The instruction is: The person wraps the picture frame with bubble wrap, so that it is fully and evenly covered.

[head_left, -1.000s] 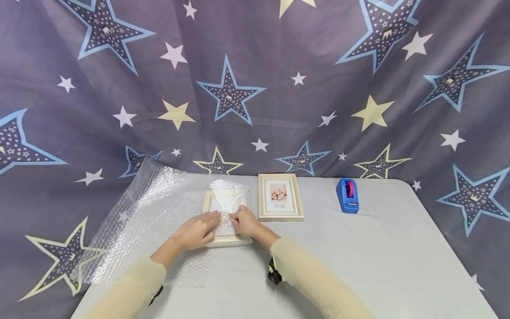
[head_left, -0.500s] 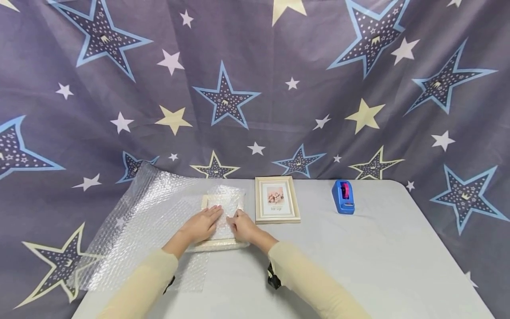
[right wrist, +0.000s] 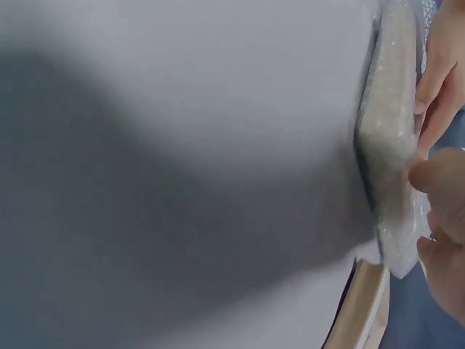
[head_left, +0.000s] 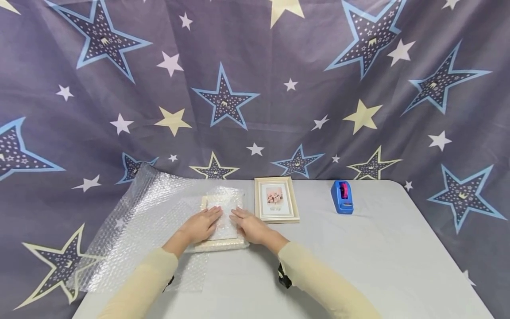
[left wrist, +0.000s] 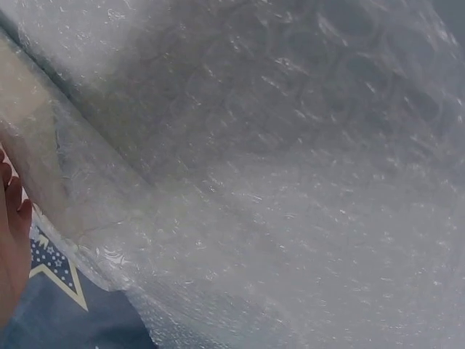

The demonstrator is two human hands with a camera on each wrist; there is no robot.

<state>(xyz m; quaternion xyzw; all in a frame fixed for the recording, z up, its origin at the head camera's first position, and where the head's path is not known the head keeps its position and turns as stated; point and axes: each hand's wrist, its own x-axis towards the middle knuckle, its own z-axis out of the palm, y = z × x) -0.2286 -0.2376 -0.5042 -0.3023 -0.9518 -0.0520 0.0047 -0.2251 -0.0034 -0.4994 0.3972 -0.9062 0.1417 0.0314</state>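
Observation:
A picture frame [head_left: 221, 244] under bubble wrap lies on the table, with its cream border showing through the clear layer. My left hand [head_left: 203, 225] rests on the left part of its wrapped face, fingers straight. On the right part lies my right hand [head_left: 253, 227], its fingers extended toward the left hand. In the right wrist view the wrapped edge [right wrist: 389, 109] shows from the side, with the right hand [right wrist: 445, 218] against it. The loose bubble wrap sheet [head_left: 135, 230] spreads left from the frame and fills most of the left wrist view.
A second cream picture frame [head_left: 296, 208], unwrapped and with a pink flower print, lies just right of the wrapped one. Farther right stands a blue tape dispenser [head_left: 341, 197] with a pink core. A star-patterned curtain [head_left: 279, 110] hangs behind the white table [head_left: 374, 248].
My right hand's fingers were curled at the wrap and are now straightened out over it. The left hand first slid slightly on the wrapped frame, then stayed. The head view shifted a little.

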